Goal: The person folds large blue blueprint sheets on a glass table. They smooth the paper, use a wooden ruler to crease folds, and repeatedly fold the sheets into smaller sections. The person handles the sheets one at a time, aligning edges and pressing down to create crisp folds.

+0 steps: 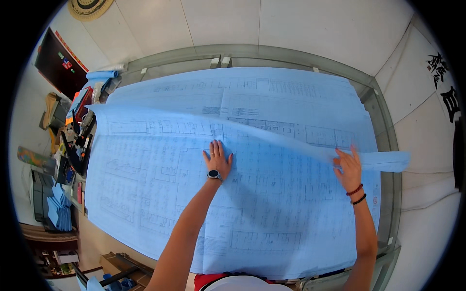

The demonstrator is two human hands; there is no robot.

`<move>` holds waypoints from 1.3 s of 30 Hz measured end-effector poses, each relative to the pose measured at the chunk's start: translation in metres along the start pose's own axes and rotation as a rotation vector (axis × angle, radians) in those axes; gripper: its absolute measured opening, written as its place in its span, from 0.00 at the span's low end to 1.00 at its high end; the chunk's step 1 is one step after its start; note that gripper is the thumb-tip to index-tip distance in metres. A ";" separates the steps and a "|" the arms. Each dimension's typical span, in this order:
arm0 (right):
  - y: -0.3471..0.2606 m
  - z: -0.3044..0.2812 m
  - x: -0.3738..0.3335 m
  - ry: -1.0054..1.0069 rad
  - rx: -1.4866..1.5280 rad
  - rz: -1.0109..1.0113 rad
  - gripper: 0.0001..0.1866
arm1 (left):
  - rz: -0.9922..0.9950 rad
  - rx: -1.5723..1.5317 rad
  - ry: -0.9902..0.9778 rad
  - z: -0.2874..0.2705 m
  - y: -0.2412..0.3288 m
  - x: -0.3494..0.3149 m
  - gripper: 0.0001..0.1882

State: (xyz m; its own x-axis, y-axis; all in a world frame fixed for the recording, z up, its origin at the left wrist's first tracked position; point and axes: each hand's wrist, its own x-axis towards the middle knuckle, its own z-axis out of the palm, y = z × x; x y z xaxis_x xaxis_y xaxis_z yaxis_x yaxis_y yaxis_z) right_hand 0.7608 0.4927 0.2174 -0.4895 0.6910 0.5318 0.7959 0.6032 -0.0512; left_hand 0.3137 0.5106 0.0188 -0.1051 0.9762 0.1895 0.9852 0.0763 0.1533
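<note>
L hand (218, 160), frame ctr., lay flat on blue drawing sheet (160, 194), fingers apart. R hand (348, 174), mid-rt. frame, was by sheet's edge; fingers blurred, couldn't tell if clamped.

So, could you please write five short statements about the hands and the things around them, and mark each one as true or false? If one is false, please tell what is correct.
1. The left hand is spread flat on the blue sheet. True.
2. A watch is on the right arm. False: the watch is on the left arm.
3. The right arm wears a red bracelet and a black bracelet. True.
4. The right hand is at the left end of the sheet. False: the right hand is toward the right end.
5. A blue roll lies at the far left. True.
</note>
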 end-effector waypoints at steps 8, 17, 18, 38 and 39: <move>-0.046 0.010 -0.091 -0.088 -0.037 0.262 0.35 | 0.302 -0.267 -0.285 -0.048 0.007 -0.126 0.39; -0.061 0.029 -0.166 0.001 -0.099 0.270 0.11 | 0.550 -0.299 -0.444 -0.105 -0.002 -0.248 0.36; -0.062 0.028 -0.171 0.008 -0.101 0.281 0.10 | 0.546 -0.413 -0.488 -0.113 -0.001 -0.247 0.33; -0.112 0.110 -0.058 -0.136 0.329 0.377 0.32 | 0.224 -0.177 -0.182 -0.064 -0.006 0.009 0.35; -0.117 0.125 -0.043 -0.162 0.325 0.351 0.31 | 0.198 -0.177 -0.242 -0.061 0.005 0.015 0.37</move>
State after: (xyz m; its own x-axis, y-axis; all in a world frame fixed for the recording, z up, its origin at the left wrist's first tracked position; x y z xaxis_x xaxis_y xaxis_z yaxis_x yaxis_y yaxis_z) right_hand 0.6442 0.4426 0.0949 -0.2821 0.9118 0.2984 0.7831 0.3985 -0.4774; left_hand 0.3087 0.5135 0.0813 0.1411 0.9900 0.0004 0.9423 -0.1344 0.3067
